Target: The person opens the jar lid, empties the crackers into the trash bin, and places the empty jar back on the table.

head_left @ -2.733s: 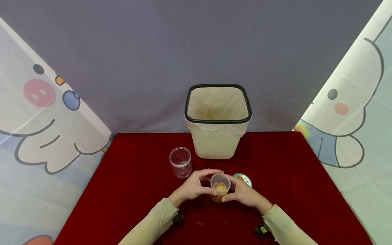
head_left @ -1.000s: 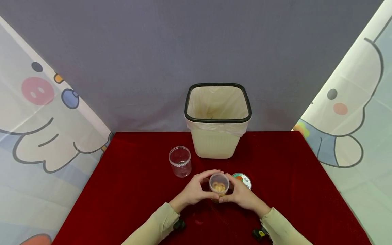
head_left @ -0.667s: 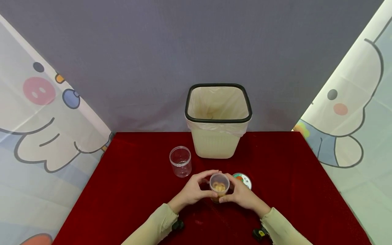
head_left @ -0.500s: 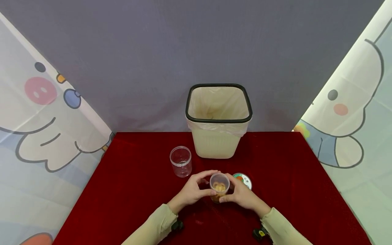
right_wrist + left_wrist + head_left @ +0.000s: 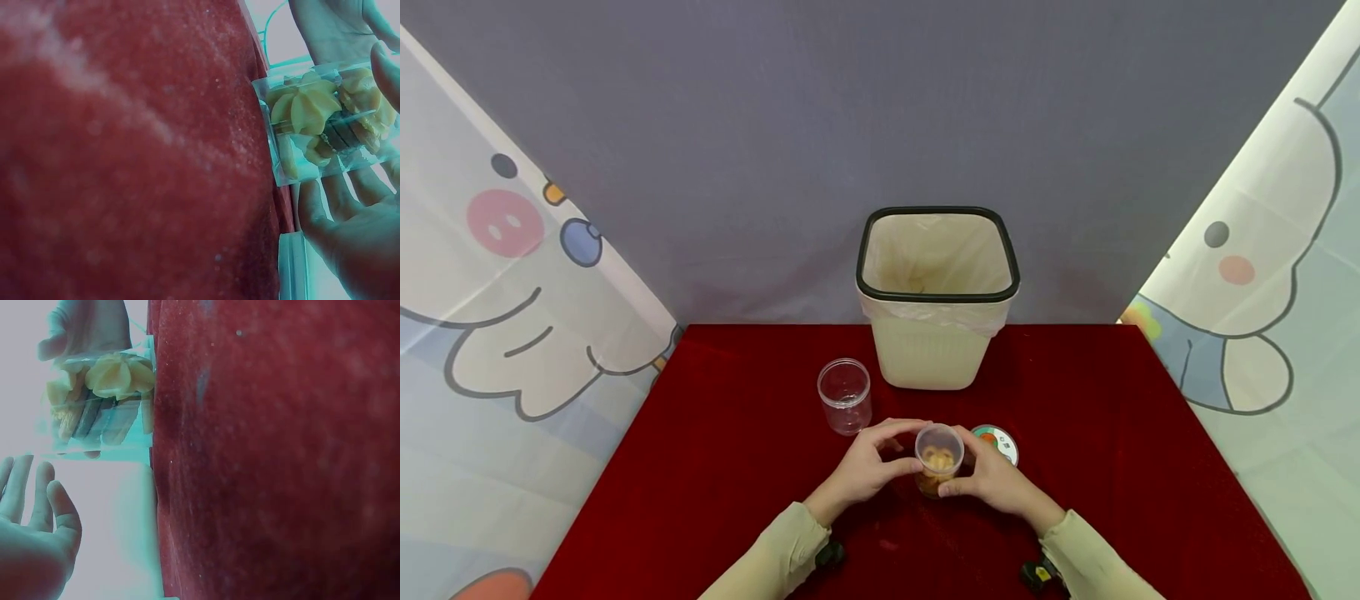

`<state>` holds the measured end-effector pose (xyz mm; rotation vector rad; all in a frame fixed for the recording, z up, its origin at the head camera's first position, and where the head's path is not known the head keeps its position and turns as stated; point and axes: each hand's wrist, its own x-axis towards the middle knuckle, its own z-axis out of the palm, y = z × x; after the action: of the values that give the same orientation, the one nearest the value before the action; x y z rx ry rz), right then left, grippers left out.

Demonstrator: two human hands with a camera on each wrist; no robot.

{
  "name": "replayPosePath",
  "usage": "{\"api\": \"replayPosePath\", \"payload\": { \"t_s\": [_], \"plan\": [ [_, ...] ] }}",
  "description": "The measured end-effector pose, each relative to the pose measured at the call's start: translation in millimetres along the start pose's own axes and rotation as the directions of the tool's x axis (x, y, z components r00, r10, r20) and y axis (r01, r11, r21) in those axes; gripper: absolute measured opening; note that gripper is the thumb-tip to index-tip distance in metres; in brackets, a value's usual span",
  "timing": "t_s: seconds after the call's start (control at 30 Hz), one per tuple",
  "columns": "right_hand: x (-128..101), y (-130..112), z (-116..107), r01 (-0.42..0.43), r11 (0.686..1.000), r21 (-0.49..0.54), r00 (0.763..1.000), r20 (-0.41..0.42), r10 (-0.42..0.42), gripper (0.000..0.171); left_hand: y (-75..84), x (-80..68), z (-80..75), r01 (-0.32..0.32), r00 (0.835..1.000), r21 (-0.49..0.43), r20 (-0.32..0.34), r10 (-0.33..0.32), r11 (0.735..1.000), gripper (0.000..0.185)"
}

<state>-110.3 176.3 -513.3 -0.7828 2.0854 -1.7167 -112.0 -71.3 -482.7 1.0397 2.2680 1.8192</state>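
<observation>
A clear plastic jar of cookies [image 5: 938, 462] stands upright on the red cloth. Pale flower-shaped cookies and darker ones show through its wall in both wrist views. My right hand [image 5: 996, 483] holds the jar from the right, thumb in front and fingers curled behind. On the other side, my left hand [image 5: 865, 467] has its fingers spread, and the left wrist view shows a gap between that hand [image 5: 37, 531] and the jar [image 5: 103, 394]. A round printed lid [image 5: 996, 442] lies behind my right hand, partly hidden by it.
A second clear jar [image 5: 846, 400], without a lid, stands to the left behind my left hand. Farther back is a cream waste bin [image 5: 932, 346] with a black rim and a bag liner. A grey curtain [image 5: 760, 167] hangs behind the red table [image 5: 737, 433].
My left hand has drawn slightly leftward off the jar, its thumb leaving the jar's front. The right hand keeps its hold, and the jar stays nearly in place.
</observation>
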Motion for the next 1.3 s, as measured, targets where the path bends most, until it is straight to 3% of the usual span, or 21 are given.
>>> {"api": "replayPosePath", "payload": {
  "t_s": [0.2, 0.4, 0.53, 0.87, 1.2, 1.3],
  "plan": [
    [0, 1, 0, -0.009, 1.0, 0.001, 1.0, -0.005, 0.009, 0.069, 19.9, 1.9, -3.6, 0.015, 1.0, -0.018, -0.009, -0.015, 1.0, 0.043],
    [0, 0, 1, -0.005, 1.0, 0.013, 1.0, -0.005, 0.005, 0.07, -1.3, 0.5, 0.4, 0.05, 0.998, -0.027, -0.024, -0.051, 0.998, 0.047],
    [0, 0, 1, -0.012, 1.0, 0.024, 1.0, 0.0, 0.012, 0.07, -11.2, 0.5, 1.7, 0.039, 0.999, -0.019, -0.026, -0.039, 0.999, 0.05],
    [0, 0, 1, -0.023, 0.999, 0.039, 1.0, -0.015, 0.024, 0.07, -13.1, 5.7, 3.3, 0.033, 0.999, -0.034, 0.004, -0.033, 0.999, 0.058],
    [0, -1, 1, -0.021, 0.999, 0.046, 1.0, -0.014, 0.021, 0.071, -15.1, 9.7, 8.2, -0.019, 1.0, -0.02, 0.015, 0.019, 1.0, 0.068],
    [0, 0, 1, -0.019, 0.999, 0.039, 1.0, -0.016, 0.02, 0.07, -14.9, 10.4, 9.4, -0.001, 1.0, 0.005, 0.018, 0.001, 1.0, 0.071]
  ]
}}
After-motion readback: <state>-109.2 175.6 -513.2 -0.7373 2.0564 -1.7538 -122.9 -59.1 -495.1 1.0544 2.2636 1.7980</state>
